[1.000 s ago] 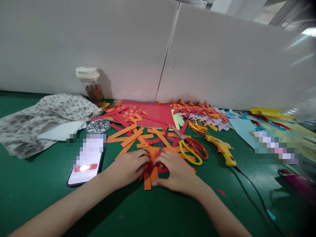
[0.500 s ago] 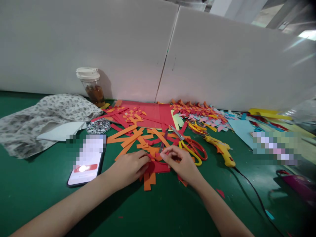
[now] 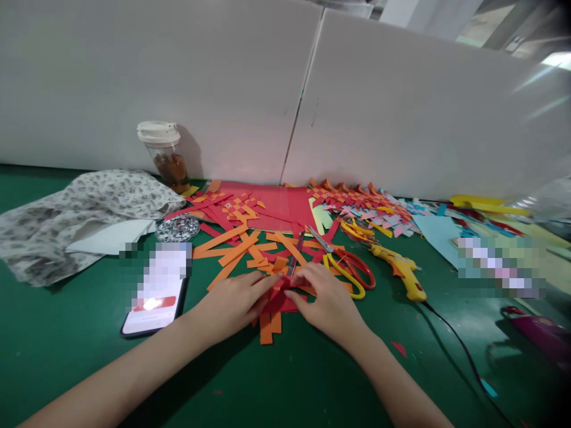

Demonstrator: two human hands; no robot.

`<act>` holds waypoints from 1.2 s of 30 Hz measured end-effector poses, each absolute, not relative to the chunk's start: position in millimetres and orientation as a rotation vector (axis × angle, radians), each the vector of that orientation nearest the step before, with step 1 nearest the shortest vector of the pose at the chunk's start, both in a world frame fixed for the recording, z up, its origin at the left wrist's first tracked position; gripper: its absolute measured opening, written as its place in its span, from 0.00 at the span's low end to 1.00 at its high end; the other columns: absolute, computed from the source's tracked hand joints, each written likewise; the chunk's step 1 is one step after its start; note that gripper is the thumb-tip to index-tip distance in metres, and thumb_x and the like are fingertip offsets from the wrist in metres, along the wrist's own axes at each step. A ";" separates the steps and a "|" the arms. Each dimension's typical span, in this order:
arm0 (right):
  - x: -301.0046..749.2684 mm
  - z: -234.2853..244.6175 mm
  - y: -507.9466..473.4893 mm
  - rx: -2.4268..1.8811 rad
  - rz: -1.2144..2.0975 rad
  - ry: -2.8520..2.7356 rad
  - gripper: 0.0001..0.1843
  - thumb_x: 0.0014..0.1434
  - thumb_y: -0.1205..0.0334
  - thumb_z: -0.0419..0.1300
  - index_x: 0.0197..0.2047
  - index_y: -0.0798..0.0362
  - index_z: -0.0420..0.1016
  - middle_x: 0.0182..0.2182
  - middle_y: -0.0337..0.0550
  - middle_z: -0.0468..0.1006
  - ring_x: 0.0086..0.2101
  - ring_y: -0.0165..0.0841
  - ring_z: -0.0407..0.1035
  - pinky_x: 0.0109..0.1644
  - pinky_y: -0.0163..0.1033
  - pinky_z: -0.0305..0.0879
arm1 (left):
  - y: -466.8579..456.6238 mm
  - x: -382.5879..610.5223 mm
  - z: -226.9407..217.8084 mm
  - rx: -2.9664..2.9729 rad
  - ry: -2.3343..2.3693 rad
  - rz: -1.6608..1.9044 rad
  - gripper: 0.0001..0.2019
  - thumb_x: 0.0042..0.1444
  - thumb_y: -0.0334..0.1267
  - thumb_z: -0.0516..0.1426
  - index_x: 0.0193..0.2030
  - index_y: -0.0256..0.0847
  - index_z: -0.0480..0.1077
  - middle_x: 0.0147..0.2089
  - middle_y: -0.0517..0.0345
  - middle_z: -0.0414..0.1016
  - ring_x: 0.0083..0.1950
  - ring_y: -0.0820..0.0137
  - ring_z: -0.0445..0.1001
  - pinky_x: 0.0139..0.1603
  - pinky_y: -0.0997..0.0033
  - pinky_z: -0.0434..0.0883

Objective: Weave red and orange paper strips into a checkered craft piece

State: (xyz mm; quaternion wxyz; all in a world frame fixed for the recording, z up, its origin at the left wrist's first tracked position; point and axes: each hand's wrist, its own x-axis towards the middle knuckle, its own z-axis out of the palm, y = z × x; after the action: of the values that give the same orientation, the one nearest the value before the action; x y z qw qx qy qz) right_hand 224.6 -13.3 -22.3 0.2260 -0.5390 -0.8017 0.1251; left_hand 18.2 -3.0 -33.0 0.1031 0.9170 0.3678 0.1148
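My left hand point(image 3: 232, 300) lies on a small woven piece of red and orange paper strips point(image 3: 273, 312) on the green table, fingers pressing its left side. My right hand point(image 3: 328, 300) rests on the right side of the same piece, fingertips pinched on a strip close to the left fingertips. Orange strip ends stick out below the two hands. Loose orange and red strips point(image 3: 243, 244) lie just behind the hands.
A phone point(image 3: 156, 291) lies left of my left hand. Red and yellow scissors point(image 3: 345, 267) and a yellow glue gun point(image 3: 401, 270) with a black cord lie to the right. Behind are a lidded cup point(image 3: 165, 154), patterned cloth point(image 3: 80, 208), finished woven pieces point(image 3: 357, 199) and white partition boards.
My right hand lifted off the woven piece, pinched at a strip above it, then came back down onto its right side. My left hand has stayed pressed on the piece.
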 end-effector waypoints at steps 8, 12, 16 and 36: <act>225.0 -24.2 -9.9 -1.603 0.289 -2.348 0.07 0.49 0.62 0.63 0.27 0.53 0.68 0.26 0.40 0.72 0.30 0.34 0.63 0.33 0.39 0.58 | -3.7 18.9 -33.8 2.693 1.106 0.317 0.25 0.57 0.31 0.48 0.61 0.44 0.50 0.46 0.51 0.71 0.43 0.64 0.74 0.37 0.66 0.73; 224.4 -25.8 -9.7 -1.581 0.391 -2.239 0.06 0.51 0.61 0.61 0.26 0.52 0.72 0.24 0.39 0.74 0.30 0.34 0.66 0.33 0.39 0.60 | -3.1 18.9 -35.3 2.701 1.105 0.345 0.22 0.58 0.32 0.48 0.60 0.43 0.52 0.46 0.51 0.71 0.43 0.64 0.73 0.37 0.67 0.73; 223.4 -24.0 -10.7 -1.621 0.484 -2.198 0.07 0.54 0.62 0.57 0.28 0.49 0.76 0.25 0.39 0.76 0.28 0.33 0.68 0.33 0.40 0.61 | -3.2 19.4 -35.1 2.717 1.101 0.371 0.18 0.58 0.33 0.48 0.56 0.42 0.56 0.43 0.52 0.72 0.41 0.64 0.74 0.33 0.68 0.72; 209.1 -31.1 -18.1 -1.548 0.426 -1.873 0.08 0.58 0.56 0.53 0.39 0.50 0.66 0.34 0.43 0.76 0.37 0.36 0.71 0.40 0.41 0.66 | -3.4 19.7 -32.2 2.717 1.143 0.421 0.03 0.57 0.32 0.47 0.34 0.40 0.60 0.33 0.57 0.70 0.28 0.70 0.71 0.23 0.74 0.64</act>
State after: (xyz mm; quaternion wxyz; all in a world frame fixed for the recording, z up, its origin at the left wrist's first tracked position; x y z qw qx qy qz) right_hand 209.1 -18.1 -31.1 0.3309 -0.5920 -0.7165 0.1631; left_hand 19.7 -3.4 -32.2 0.0818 0.9095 0.3824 0.1410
